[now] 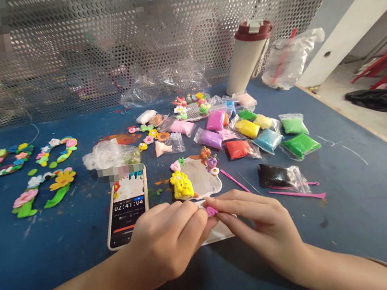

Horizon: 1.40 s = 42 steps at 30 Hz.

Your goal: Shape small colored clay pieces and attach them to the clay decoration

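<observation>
A small curled piece of pink clay (211, 211) is pinched between the fingertips of my left hand (173, 240) and my right hand (265, 224). Both hands are closed and meet just in front of a white-edged frame (200, 178). Clay figures sit along that frame's border, among them a yellow one with a face (182, 185). Under my fingers lies a white flat piece (219, 232), mostly covered by the hands. A phone (130, 210) showing a timer rests beside my left hand.
Bags of coloured clay (247, 127) cover the table's middle and right. Pink modelling tools (297, 194) lie right of my hands, near a black clay bag (278, 174). Decorated clay pieces (44, 191) are at left. A tumbler (248, 59) stands against the perforated metal panel (92, 48).
</observation>
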{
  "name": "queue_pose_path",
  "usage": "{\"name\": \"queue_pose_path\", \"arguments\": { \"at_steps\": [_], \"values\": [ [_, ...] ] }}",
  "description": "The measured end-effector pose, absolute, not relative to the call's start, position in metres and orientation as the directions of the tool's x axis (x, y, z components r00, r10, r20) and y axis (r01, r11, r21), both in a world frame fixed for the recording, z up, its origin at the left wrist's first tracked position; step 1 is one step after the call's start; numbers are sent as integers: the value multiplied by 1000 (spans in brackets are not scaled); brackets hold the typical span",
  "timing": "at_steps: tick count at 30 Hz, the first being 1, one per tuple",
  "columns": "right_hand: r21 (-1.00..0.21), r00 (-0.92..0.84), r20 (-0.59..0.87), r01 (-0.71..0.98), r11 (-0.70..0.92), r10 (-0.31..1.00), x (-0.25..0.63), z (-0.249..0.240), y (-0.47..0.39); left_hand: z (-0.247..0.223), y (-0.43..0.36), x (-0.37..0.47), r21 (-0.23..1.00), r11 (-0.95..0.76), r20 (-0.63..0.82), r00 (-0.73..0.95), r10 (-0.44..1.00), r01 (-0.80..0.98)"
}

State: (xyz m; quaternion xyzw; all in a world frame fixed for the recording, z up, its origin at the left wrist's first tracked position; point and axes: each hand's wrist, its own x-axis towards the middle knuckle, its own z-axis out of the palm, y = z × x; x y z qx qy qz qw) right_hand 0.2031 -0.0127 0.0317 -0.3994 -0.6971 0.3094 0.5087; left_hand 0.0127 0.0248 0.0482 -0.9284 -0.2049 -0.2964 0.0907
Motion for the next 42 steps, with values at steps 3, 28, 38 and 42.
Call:
{"name": "queue_pose_path", "arguments": {
  "at_steps": [3, 28, 38, 42],
  "values": [
    [-863, -150, 438, 207, 462, 886, 204, 31, -12, 48, 24, 12, -47, -901, 580, 746, 327, 431],
    [-774, -61, 522, 384, 503, 851, 199, 31, -9, 59, 32, 24, 944, 176, -303, 526, 795, 279],
    [-568, -104, 653, 588, 576, 750, 205, 32, -9, 61, 32, 25, 955, 164, -271, 503, 820, 247],
    [-423, -249, 647, 669, 611, 721, 212, 25, -8, 62, 31, 25, 958, 79, -207, 476, 855, 275]
  ]
}}
